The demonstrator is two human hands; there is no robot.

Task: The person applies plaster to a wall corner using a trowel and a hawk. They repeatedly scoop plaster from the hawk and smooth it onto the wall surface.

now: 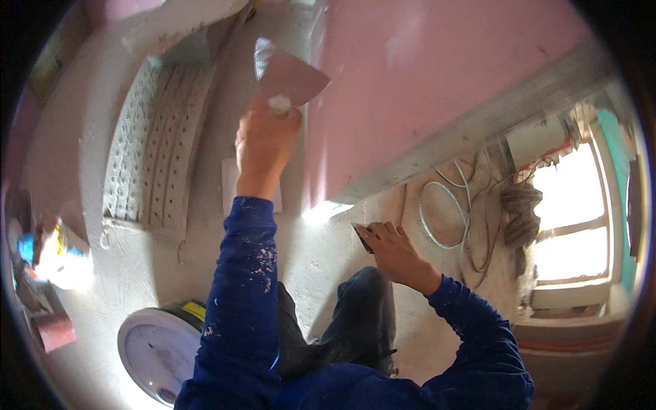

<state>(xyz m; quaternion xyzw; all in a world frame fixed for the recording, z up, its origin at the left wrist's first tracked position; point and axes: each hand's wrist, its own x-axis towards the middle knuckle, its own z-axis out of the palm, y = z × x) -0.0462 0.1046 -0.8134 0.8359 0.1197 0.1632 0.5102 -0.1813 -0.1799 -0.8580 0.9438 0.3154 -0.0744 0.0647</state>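
My left hand (265, 147) is stretched far forward, closed around the handle of a wide putty knife (295, 79). Its flared blade points away from me, beside the edge of a pink wall panel (437, 75); whether the blade touches the panel I cannot tell. White filler shows at the base of the blade and speckles my blue left sleeve. Lower and to the right, my right hand (398, 258) grips a small dark flat tool (364, 239) above the floor. Most of that tool is hidden by my fingers, so its kind is unclear.
A perforated metal platform (152, 147) stands at the left. Near my left elbow is a round-lidded bucket (158, 352). Coiled cable (444, 244) lies on the floor at the right, before a bright window (572, 205). A reddish cylinder (55, 332) sits far left.
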